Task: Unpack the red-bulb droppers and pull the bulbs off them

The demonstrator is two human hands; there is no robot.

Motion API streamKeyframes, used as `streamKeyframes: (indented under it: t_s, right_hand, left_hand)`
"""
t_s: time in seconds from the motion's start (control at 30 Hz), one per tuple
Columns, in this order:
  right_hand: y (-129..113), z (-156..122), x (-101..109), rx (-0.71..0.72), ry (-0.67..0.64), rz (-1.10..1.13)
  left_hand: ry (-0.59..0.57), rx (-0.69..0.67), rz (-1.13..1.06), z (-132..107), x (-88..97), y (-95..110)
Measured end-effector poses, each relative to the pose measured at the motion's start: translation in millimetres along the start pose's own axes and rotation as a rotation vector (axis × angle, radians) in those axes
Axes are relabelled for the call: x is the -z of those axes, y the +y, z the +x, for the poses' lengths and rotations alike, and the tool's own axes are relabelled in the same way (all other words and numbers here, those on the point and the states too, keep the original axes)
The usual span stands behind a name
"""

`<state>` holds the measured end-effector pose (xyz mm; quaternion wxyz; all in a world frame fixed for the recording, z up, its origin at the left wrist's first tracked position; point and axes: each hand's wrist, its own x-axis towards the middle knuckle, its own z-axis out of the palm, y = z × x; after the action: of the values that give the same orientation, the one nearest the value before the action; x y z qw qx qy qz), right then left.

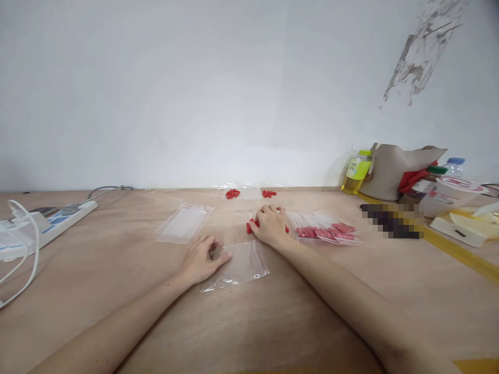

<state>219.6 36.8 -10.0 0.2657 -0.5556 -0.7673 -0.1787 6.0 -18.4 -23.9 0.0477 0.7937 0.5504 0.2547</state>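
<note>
A clear zip bag (244, 262) with a red seal line lies flat on the table. My left hand (202, 258) rests at its left edge, thumb stretched over the plastic, fingers loosely curved and apart from the thumb. Over a cluster of small red pieces (250, 227) lies my right hand (270, 225), palm down with fingers spread; it hides most of them, and whether any is gripped is not visible. To its right, overlapping zip bags (325, 228) hold similar red pieces. A stack of unfilled zip bags (186, 223) sits beyond my left hand.
Near the wall lie two more red clusters, one left (233, 194) and one right (268, 194), around clear plastic. A power strip (70, 223) with white cables is at left. A yellow bottle (356, 172), a grey bag (390, 171) and tubs stand at right, near a blurred dark object (392, 221).
</note>
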Motion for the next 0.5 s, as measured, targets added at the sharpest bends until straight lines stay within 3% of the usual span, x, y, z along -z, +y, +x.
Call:
streamKeyframes:
  t_s: [0.33, 0.5]
  right_hand:
    - [-2.4, -2.5, -5.7, -0.010, 0.045, 0.013]
    - [3.1, -2.0, -0.7, -0.065, 0.073, 0.066]
  left_hand:
    - [-0.039, 0.016, -0.038, 0.7, -3.0, -1.8]
    - [-0.087, 0.109, -0.122, 2.5, -1.1, -4.9]
